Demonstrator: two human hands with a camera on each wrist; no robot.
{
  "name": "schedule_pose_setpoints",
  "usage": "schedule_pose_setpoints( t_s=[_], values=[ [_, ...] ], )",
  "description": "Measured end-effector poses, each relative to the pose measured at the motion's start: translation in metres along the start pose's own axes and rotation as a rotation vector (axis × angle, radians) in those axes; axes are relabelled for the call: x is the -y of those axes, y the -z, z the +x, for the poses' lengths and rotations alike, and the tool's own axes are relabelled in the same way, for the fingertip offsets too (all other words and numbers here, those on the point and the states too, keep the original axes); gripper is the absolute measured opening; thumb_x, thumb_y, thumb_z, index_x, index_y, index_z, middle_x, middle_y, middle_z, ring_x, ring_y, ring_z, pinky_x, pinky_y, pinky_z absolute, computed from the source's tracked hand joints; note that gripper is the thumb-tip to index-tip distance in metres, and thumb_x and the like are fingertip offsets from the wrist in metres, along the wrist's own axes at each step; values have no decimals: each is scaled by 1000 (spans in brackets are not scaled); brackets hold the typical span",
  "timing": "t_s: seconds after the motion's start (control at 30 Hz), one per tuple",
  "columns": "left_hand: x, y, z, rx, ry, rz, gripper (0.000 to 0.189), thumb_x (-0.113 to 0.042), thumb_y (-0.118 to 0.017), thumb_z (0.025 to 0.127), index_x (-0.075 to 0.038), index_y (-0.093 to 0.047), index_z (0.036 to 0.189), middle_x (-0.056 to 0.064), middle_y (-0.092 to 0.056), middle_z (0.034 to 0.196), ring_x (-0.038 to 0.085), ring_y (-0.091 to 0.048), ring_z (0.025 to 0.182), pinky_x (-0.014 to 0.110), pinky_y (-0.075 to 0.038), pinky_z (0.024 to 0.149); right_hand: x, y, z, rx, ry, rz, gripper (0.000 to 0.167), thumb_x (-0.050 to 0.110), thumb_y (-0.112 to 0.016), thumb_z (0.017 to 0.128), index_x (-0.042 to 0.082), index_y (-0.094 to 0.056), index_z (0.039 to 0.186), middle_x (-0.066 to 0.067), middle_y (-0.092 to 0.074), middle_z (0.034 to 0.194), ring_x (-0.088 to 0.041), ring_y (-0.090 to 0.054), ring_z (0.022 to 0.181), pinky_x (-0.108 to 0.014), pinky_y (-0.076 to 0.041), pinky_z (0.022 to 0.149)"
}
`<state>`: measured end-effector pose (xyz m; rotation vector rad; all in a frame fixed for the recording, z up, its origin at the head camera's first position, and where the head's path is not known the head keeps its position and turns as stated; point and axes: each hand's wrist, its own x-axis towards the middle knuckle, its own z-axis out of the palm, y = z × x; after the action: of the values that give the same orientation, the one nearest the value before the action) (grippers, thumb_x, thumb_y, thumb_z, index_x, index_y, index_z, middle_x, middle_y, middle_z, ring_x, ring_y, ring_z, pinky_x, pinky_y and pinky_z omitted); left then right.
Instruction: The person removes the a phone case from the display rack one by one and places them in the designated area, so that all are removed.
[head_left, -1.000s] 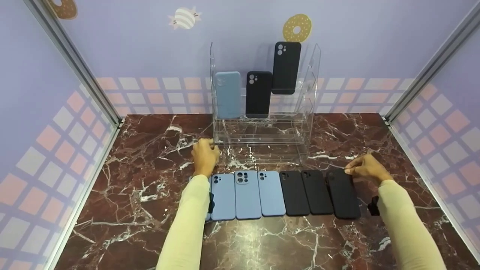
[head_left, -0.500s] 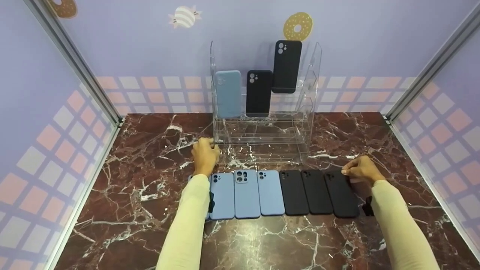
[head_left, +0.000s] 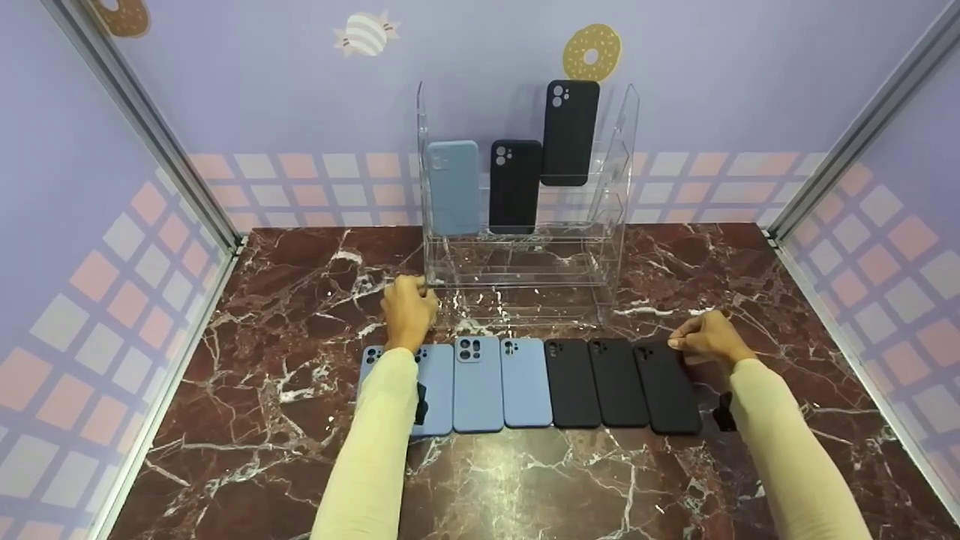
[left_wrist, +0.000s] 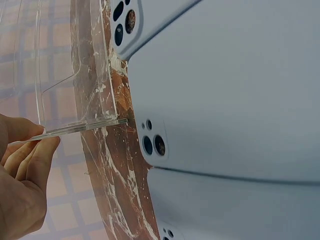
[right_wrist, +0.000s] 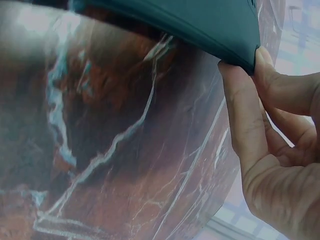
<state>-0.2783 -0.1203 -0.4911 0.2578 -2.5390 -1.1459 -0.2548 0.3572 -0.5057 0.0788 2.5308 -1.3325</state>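
Even, soft light fills my head view, laying a pale glare on the glossy reddish-brown marbled tabletop (head_left: 502,480) and thin glints along the clear acrylic tiered rack (head_left: 517,285). My left wrist view is bright, a flat, matte light-blue phone case (left_wrist: 215,100) lit smoothly; my right one is dimmer and hazy, its colour cast tinting the black rectangular phone case (right_wrist: 212,25) teal.
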Motion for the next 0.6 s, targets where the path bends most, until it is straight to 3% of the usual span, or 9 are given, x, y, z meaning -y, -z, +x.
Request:
schedule_pose_setpoints(
  t_s=[0.6],
  values=[
    [0, 0, -1, 12, 11, -20, 24, -1, -69, 89, -5, -79, 110, 13, -77, 95, 36, -72, 90, 51, -55, 83, 9, -9, 7, -28, -38, -30, 23, 1, -75, 89, -17, -68, 101, -12, -70, 88, -21, -69, 77, -40, -62, 69]
  ],
)
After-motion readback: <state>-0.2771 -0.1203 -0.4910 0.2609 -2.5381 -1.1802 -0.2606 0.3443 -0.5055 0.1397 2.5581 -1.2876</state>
